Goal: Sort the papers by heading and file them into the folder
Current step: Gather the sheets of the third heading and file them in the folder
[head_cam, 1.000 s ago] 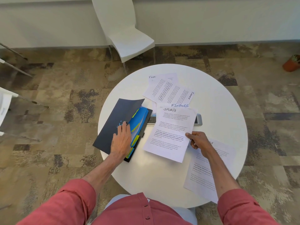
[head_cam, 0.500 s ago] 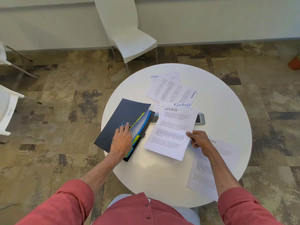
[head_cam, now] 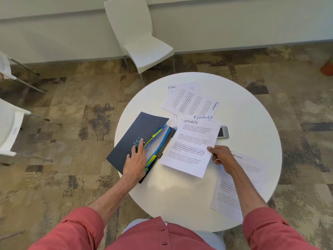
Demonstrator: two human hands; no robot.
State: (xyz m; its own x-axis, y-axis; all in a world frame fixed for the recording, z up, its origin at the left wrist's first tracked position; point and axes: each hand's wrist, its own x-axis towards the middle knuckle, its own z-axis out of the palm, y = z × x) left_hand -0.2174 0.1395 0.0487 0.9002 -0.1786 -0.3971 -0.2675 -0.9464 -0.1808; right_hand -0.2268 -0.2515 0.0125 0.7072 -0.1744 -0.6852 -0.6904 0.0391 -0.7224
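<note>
1. The SPORTS sheet [head_cam: 191, 147] lies just right of the frame's centre. Its heading end is uppermost and its long axis tilts towards the lower right.
2. The right hand [head_cam: 220, 155] pinches the sheet's right edge, thumb on top, so this hand is the one carrying it.
3. The folder [head_cam: 138, 139] lies directly left of the sheet. Its long axis runs diagonally from upper right to lower left, and its open side faces the sheet's left edge, which it meets.
4. Inside the folder are blue dividers [head_cam: 159, 150] with yellow tabs and some white paper. I cannot read the tab labels.
5. The left hand [head_cam: 135, 163] rests on the dark cover with fingers extended, its index tip at the cover's edge, gripping nothing.
6. The coming move is probably a short leftward slide into a divider.
7. Further out on the tabletop [head_cam: 180, 201], FINANCE sheets [head_cam: 191, 101] fan above. Another sheet [head_cam: 250, 170] lies under the right forearm, and a phone [head_cam: 223, 132] peeks out beside the SPORTS sheet's upper right corner.
</note>
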